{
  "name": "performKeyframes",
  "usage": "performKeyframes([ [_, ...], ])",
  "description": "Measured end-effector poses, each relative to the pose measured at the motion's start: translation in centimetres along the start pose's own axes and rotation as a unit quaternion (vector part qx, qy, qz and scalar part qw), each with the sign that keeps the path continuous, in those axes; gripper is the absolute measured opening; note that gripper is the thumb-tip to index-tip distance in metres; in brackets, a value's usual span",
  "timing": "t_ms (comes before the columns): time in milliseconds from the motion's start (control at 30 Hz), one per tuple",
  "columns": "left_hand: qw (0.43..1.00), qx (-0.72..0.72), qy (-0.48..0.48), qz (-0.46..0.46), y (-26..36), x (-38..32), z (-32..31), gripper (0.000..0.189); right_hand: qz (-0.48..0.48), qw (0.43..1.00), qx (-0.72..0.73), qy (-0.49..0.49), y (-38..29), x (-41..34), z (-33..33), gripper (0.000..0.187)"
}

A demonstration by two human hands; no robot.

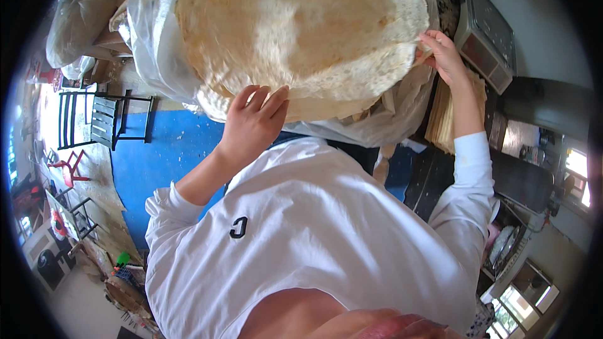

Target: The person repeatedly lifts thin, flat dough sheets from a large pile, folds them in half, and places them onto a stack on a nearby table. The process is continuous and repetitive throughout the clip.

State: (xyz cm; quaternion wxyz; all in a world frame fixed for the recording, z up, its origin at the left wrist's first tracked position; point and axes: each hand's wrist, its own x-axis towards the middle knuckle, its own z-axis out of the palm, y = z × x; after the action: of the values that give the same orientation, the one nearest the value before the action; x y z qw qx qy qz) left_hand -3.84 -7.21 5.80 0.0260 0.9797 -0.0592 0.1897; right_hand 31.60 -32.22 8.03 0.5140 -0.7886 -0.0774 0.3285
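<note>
Large thin sheets of flatbread [301, 33] lie stacked in front of me, with clear plastic sheeting [158, 42] around them. My left hand [256, 120] rests at the near edge of the stack, its fingertips curled over the bread's rim; whether it pinches a sheet is hidden. At the right edge, my right hand [443, 54] pinches the thin rim of flatbread between thumb and fingers. Below the stack, more plastic hangs in folds, with bits of bread showing inside it.
A weighing scale [490, 33] stands right of the bread, near a pile of folded flat sheets [454, 113]. Blue floor covering [160, 150] lies below. To the left are a dark slatted folding chair [103, 115] and a small red stool [70, 168]. A filled plastic bag [85, 14] is at upper left.
</note>
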Motion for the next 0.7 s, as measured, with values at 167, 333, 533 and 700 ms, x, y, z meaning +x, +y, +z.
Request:
performKeyframes([
  [167,0.994,-0.087,-0.062,-0.012,1.6,-0.8,2.6,0.022,-0.074,0.995,0.033,0.050,3.7,-2.1,-1.7,0.051],
  [333,0.955,-0.278,-0.105,-0.010,2.7,-0.6,0.3,0.043,-0.160,0.976,-0.102,0.103,2.8,-4.8,-1.9,0.044],
  [533,0.927,-0.344,-0.151,0.002,4.3,-0.3,-1.2,0.039,-0.456,0.652,-0.605,0.024,2.2,-6.7,1.5,0.046],
  [700,0.894,-0.398,-0.203,-0.020,1.9,0.4,-1.0,0.034,-0.534,0.555,-0.638,0.000,1.4,-4.4,1.9,0.032],
])
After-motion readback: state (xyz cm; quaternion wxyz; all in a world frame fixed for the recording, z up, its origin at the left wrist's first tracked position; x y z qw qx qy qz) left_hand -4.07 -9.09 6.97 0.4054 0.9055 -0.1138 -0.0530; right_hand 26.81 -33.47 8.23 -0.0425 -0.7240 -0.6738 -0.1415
